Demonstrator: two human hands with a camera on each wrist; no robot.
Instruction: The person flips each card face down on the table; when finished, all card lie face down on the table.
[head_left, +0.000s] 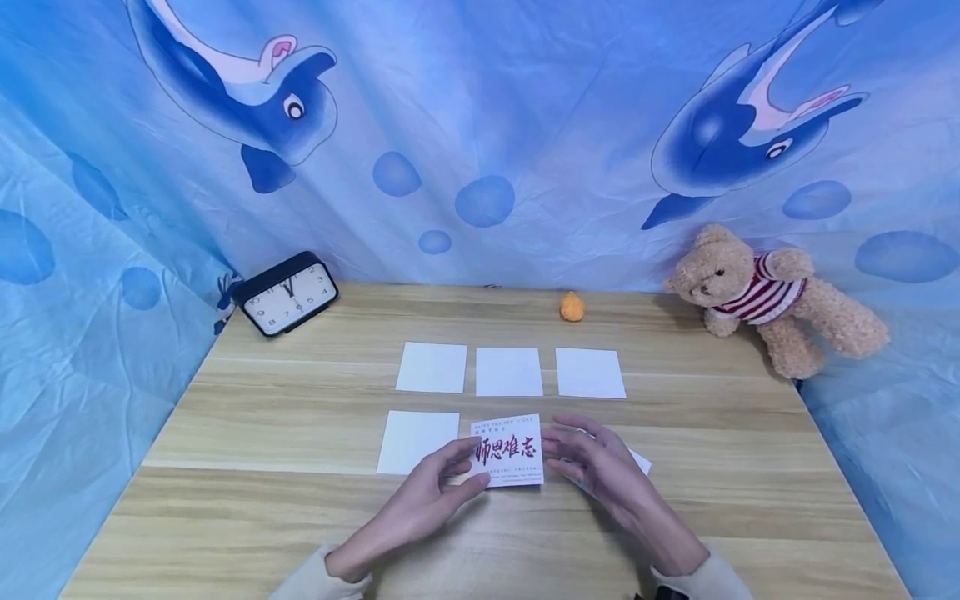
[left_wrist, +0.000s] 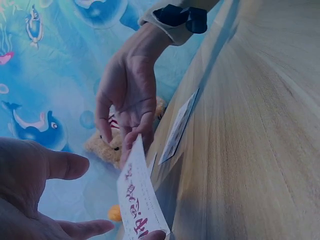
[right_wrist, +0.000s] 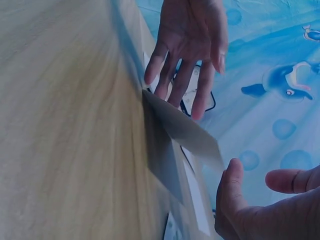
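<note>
Card [head_left: 513, 450], printed side up, tilts at least partly off the table [head_left: 712, 492], nearer the body than the orange lump [head_left: 572, 307] and slightly left of it. Judgement: steady both side edges lightly, lower evenly. Left hand [head_left: 435, 487]: thumb wide of fingers, fingertip at card edge, no firm pinch. Right hand [head_left: 603, 471]: fingers loose, thumb apart, beside opposite edge; contact unclear.

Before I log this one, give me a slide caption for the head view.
Left hand and right hand at opposite edges of a printed card, white cards lying nearby on a wooden table.
</note>
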